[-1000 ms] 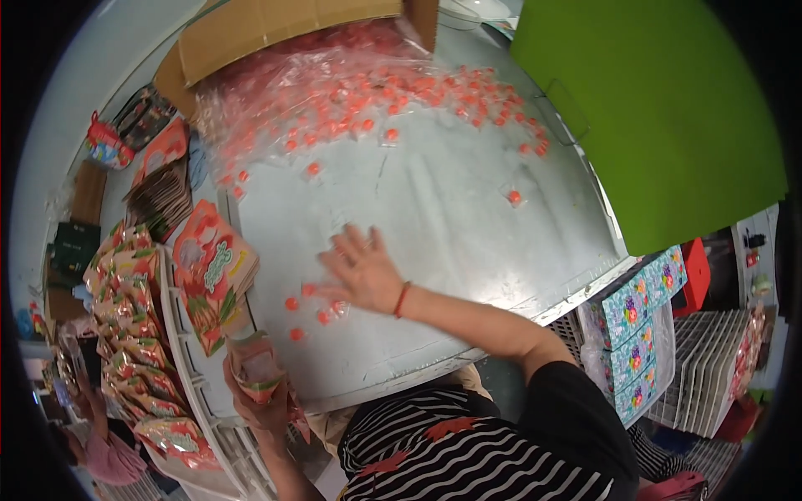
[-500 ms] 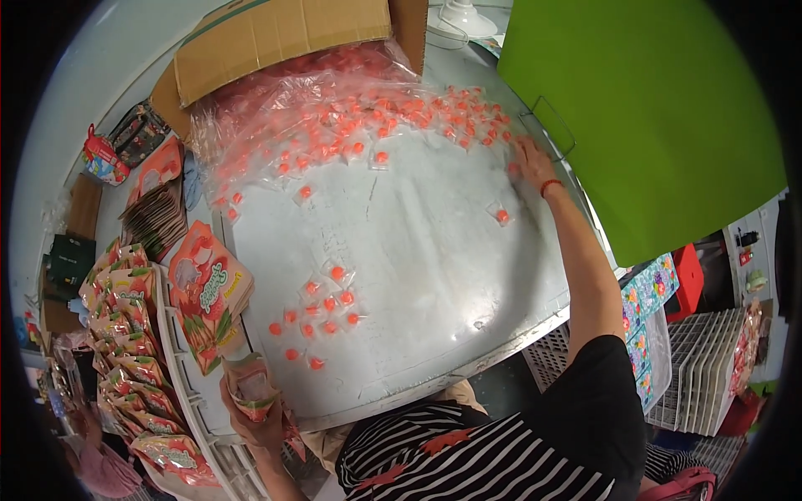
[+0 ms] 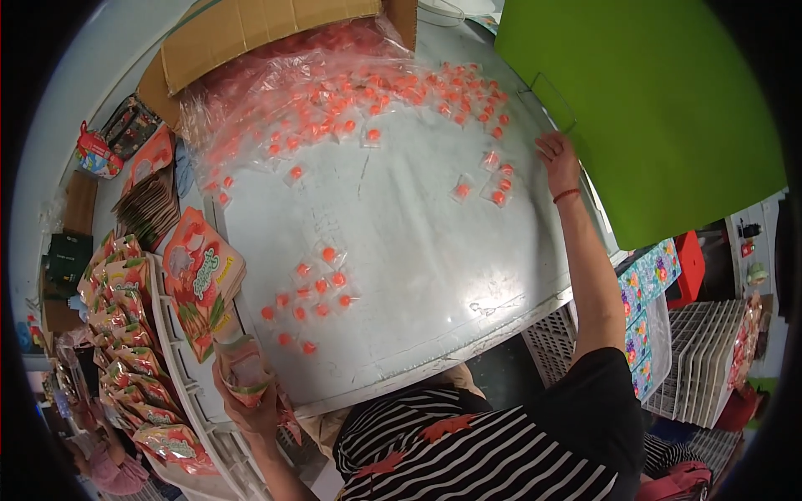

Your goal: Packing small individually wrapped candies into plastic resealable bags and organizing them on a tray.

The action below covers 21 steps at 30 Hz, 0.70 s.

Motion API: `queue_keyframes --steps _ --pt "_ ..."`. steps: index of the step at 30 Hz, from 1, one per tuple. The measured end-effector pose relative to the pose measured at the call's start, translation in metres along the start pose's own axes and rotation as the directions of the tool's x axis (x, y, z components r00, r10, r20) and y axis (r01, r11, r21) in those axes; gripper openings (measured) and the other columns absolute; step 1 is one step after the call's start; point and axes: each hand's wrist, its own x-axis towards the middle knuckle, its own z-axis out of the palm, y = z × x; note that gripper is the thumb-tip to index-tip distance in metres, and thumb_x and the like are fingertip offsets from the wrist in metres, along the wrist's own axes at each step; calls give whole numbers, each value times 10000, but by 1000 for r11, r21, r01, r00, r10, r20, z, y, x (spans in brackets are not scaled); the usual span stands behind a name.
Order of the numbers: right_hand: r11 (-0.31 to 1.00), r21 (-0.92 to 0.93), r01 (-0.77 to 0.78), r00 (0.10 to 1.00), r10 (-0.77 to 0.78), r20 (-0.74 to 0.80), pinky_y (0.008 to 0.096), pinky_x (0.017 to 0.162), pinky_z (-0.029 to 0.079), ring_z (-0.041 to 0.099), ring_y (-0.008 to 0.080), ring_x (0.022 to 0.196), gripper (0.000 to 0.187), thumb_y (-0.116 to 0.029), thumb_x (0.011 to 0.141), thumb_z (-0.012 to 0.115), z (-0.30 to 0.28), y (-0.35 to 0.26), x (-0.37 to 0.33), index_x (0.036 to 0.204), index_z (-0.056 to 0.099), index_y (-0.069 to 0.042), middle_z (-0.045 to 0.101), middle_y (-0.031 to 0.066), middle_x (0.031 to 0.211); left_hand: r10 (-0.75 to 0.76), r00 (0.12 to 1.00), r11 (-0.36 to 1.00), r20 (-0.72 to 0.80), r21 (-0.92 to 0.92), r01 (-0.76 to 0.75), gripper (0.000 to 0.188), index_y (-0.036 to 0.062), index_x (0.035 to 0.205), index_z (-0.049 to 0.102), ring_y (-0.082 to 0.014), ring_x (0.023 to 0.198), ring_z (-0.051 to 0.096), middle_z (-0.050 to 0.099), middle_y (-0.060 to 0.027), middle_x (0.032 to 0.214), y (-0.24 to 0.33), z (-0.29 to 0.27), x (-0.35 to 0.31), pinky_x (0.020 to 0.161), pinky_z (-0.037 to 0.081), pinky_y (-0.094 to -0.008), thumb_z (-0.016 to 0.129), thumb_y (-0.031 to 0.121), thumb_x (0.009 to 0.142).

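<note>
My left hand (image 3: 255, 413) holds an opened pouch (image 3: 246, 371) upright at the table's near left edge, its mouth facing up. Over the right side of the table is my right hand (image 3: 560, 163), fingers bent loosely and apart, with nothing visible in them. Just left of it lies a small group of red-orange balls in clear wrappers (image 3: 499, 197). Another loose group of wrapped balls (image 3: 321, 285) is spread over the near left part of the table. At the back, a large pile of wrapped balls (image 3: 334, 104) spills from a clear plastic liner.
A cardboard box (image 3: 267, 37) stands behind the pile. Flat printed pouches (image 3: 200, 271) are stacked at the left, beside a white rack (image 3: 180, 359) and a row of filled pouches (image 3: 138, 351). A green panel (image 3: 643, 125) borders the right side.
My right hand has drawn away from the pile's right end toward the table's right edge. Several wrapped balls now lie apart from the pile there. My left hand still holds the pouch.
</note>
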Motion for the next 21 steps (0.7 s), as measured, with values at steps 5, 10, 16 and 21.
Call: queue_keyframes --steps 5,10,16,21 --pt "957 -258 132 985 -97 142 343 938 405 564 220 1082 458 -373 991 327 1 24 -21 1161 564 -19 625 120 1116 -24 1000 1000 5 7 24 849 8 1375 325 -332 1113 545 529 -215 1226 2 -1 -5 953 427 -387 763 14 648" --pt "645 -632 429 903 -298 308 345 961 401 557 247 1116 516 -428 986 321 31 16 -23 1176 572 -20 607 123 1181 3 1000 1000 -3 9 -3 847 8 1372 334 -323 1112 545 528 -208 1231 0 -6 2 955 425 -380 767 20 645" --pt "435 -769 468 882 -182 435 341 982 385 544 286 1137 508 -430 978 317 42 25 -6 1193 565 -43 604 147 1186 57 998 998 -1 -23 -57 841 1 1369 334 -308 1094 551 528 -199 1228 3 3 0 954 423 -374 774 35 653" --pt "723 -597 347 906 -94 412 362 1043 324 505 269 1195 559 -471 975 267 34 23 -13 1258 533 -69 609 117 1192 -8 1000 1000 17 -13 8 830 -9 1365 333 -304 1090 555 530 -204 1219 7 0 1 946 430 -371 775 38 664"
